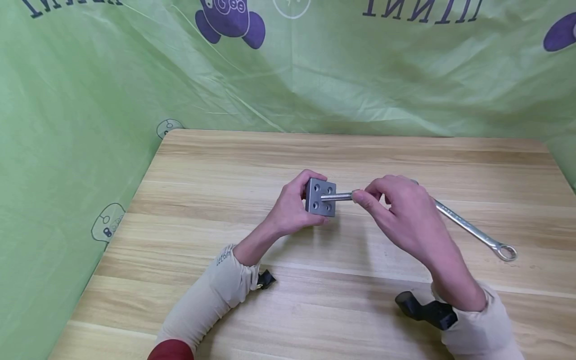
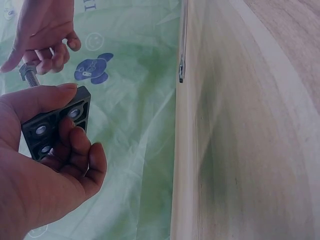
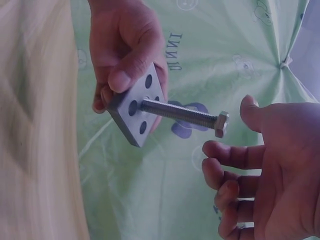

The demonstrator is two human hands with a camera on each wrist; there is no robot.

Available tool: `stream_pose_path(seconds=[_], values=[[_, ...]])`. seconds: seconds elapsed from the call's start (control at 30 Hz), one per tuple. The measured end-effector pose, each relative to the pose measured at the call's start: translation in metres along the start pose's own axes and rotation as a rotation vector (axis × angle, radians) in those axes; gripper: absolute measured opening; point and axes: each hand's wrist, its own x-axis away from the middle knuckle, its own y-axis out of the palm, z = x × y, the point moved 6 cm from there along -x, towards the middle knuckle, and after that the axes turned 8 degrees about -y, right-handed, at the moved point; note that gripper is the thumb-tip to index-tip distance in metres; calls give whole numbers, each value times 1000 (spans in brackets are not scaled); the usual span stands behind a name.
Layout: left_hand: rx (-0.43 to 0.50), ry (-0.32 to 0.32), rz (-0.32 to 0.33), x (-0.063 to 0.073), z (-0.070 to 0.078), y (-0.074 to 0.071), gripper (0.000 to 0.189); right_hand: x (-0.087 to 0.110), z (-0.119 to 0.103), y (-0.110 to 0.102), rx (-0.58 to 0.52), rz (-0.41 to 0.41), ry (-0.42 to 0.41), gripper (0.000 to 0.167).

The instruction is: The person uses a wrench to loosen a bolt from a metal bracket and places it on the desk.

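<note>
My left hand (image 1: 288, 207) grips a square grey metal plate (image 1: 315, 206) by its edges, raised above the table. The plate has several round holes near its corners. A long hex bolt (image 3: 180, 112) stands out from the middle of the plate's face, its shank threaded and its hex head (image 3: 221, 124) pointing toward my right hand (image 3: 285, 165). In the right wrist view that hand's thumb and loosely bent fingers lie around the bolt head, apart from it. Behind the right hand, a combination wrench (image 1: 470, 230) lies on the table, its far end partly hidden.
The wooden table (image 1: 315, 300) ends at a green printed cloth (image 1: 292, 90) that hangs behind it and along its left side. Black wrist mounts (image 1: 425, 311) stick out from both beige sleeves (image 1: 207, 295).
</note>
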Motion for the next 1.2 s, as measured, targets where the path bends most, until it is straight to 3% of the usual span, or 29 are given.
stream_pose_path(seconds=[0.4,0.83,1.0,1.2], values=[[-32,-4,8,-1,-1,0,73,2,-8,-2,12,109,-117,8],[-3,-18,0,-1,-1,0,74,3,-9,-7,24,149,-234,25],[6,-26,4,-1,-1,0,75,3,-7,-7,24,118,-194,28],[-8,-24,7,-1,-1,0,74,1,-2,-2,13,44,-26,18]])
